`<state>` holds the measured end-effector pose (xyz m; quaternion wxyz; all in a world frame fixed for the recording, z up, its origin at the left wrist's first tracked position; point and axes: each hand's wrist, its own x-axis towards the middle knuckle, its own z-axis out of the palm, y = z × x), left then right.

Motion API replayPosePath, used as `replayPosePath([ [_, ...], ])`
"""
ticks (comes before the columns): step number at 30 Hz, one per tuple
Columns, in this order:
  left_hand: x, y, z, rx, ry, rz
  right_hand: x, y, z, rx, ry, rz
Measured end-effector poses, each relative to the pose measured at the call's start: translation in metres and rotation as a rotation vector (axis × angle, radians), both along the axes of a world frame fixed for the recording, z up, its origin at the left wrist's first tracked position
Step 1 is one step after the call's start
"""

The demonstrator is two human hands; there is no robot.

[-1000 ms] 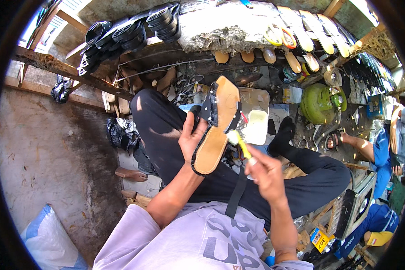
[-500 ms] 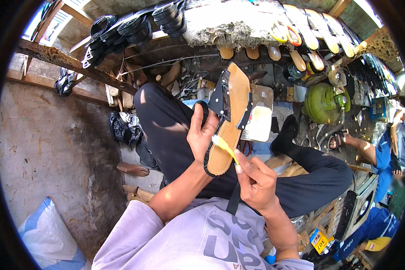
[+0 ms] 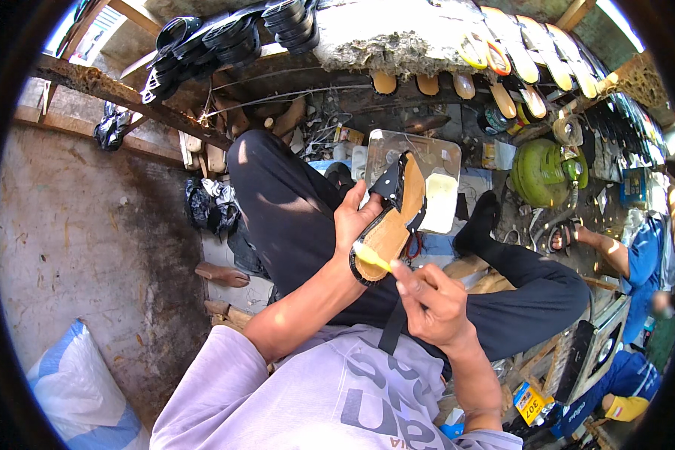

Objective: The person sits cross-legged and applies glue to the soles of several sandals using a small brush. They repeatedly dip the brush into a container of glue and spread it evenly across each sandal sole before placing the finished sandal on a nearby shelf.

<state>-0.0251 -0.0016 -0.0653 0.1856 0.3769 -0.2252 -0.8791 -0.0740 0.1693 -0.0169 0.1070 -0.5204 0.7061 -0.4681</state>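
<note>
My left hand (image 3: 350, 225) is closed around the side of a sandal (image 3: 388, 234) and holds it up over my lap. The sandal has a tan sole with a black edge, and black straps with white dots. Between the fingers of my right hand (image 3: 436, 301) is a small yellow brush (image 3: 375, 259). Its pale end lies on the rounded end of the sole nearest me. Beyond the sandal, a clear plastic tub (image 3: 450, 154) with a pale rectangular patch sits between my legs.
A green gas cylinder (image 3: 534, 178) stands ahead right, near another person's leg (image 3: 611, 251). Soles (image 3: 559, 64) line the far shelf beside stacked black straps (image 3: 229, 41). At left lie a wooden shoe last (image 3: 223, 275) and a white-and-blue sack (image 3: 82, 390).
The sandal has tipped and come lower, so its sole looks shorter and more of the tub shows. Across the sole, the brush end has moved closer to me.
</note>
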Motion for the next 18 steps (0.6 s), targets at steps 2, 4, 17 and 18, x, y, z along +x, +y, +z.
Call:
replayPosePath([
  [2, 0.0, -0.005, -0.008, 0.058, -0.059, -0.07, -0.003, 0.002, -0.001, -0.018, -0.011, 0.072],
  [4, 0.0, -0.004, -0.011, 0.237, -0.041, -0.066, -0.01, 0.005, -0.003, -0.069, -0.045, 0.104],
  [17, 0.022, -0.012, -0.008, 0.605, 0.203, -0.237, -0.034, 0.016, -0.026, 0.001, -0.215, 0.131],
  [18, 0.023, -0.013, -0.009, 0.57, 0.271, -0.119, -0.04, 0.018, -0.034, 0.055, -0.191, -0.015],
])
